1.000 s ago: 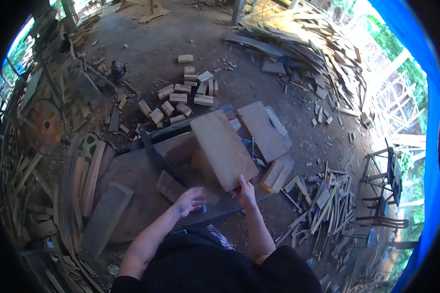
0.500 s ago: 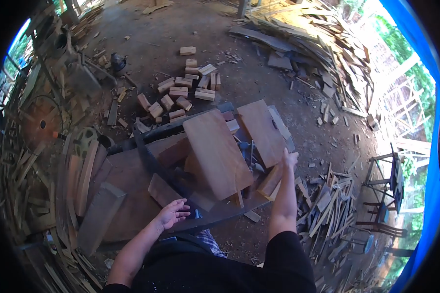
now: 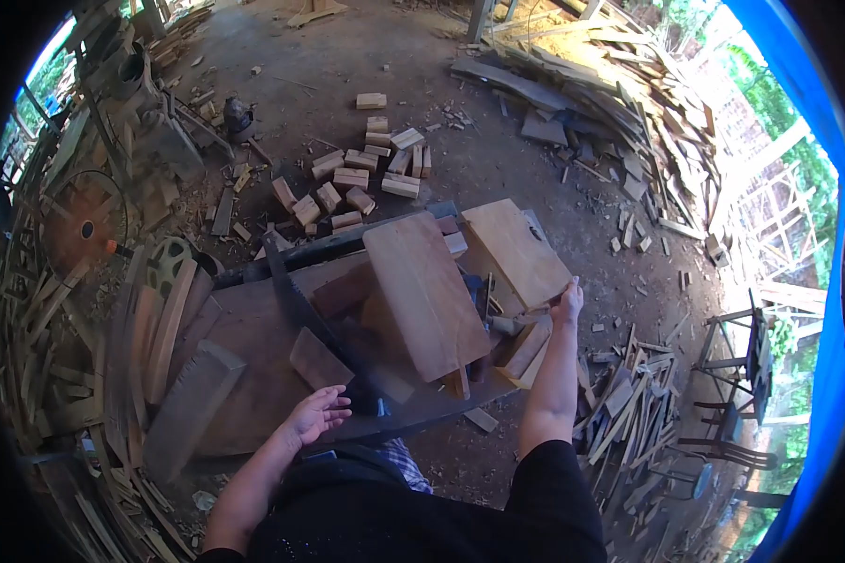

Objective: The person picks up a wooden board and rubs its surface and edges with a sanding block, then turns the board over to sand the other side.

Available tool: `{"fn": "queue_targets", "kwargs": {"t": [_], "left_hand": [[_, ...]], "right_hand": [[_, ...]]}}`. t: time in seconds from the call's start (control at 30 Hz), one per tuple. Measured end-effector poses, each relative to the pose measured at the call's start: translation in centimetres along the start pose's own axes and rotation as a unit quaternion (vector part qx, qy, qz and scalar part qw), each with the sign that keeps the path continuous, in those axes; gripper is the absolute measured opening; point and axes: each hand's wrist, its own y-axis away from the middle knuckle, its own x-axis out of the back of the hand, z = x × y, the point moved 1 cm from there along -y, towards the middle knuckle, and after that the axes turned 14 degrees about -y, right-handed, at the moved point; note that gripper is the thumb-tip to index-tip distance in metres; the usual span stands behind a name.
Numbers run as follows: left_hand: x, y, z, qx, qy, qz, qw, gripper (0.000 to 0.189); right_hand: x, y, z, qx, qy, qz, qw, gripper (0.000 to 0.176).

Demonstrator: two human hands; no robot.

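Seen from the centre of view, the right hand (image 3: 569, 300) is at three o'clock, gripping the near corner of a pale board (image 3: 516, 251) between two and three. The left hand (image 3: 319, 416), at seven, holds nothing, its fingers loosely apart above the table (image 3: 253, 403). A wider board (image 3: 424, 296) lies centrally over other pieces; a dark toothed blade (image 3: 302, 314) crosses between it and the left hand. Wooden blocks (image 3: 351, 176) litter the floor at eleven, scrap strips (image 3: 634, 403) at four, an orange disc (image 3: 80, 246) at nine.
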Motion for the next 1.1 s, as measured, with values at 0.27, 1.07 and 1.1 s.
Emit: {"fn": "queue_targets", "kwargs": {"t": [0.27,1.07,1.1], "left_hand": [[-0.6,1.4,2.0,-0.074,0.02,-0.033,0.996,0.039],[19.9,10.9,-6.7,-0.336,0.289,0.27,0.855,0.049],[20.6,11.6,-7.3,-0.34,0.3,0.288,0.843,0.049]], "right_hand": [[-7.9,9.1,-6.4,0.171,0.051,-0.026,0.984,0.026],[-13.4,54.6,17.3,-0.504,0.155,-0.453,0.718,0.016],[-13.4,55.6,18.3,-0.521,0.149,-0.465,0.7,0.017]]}}
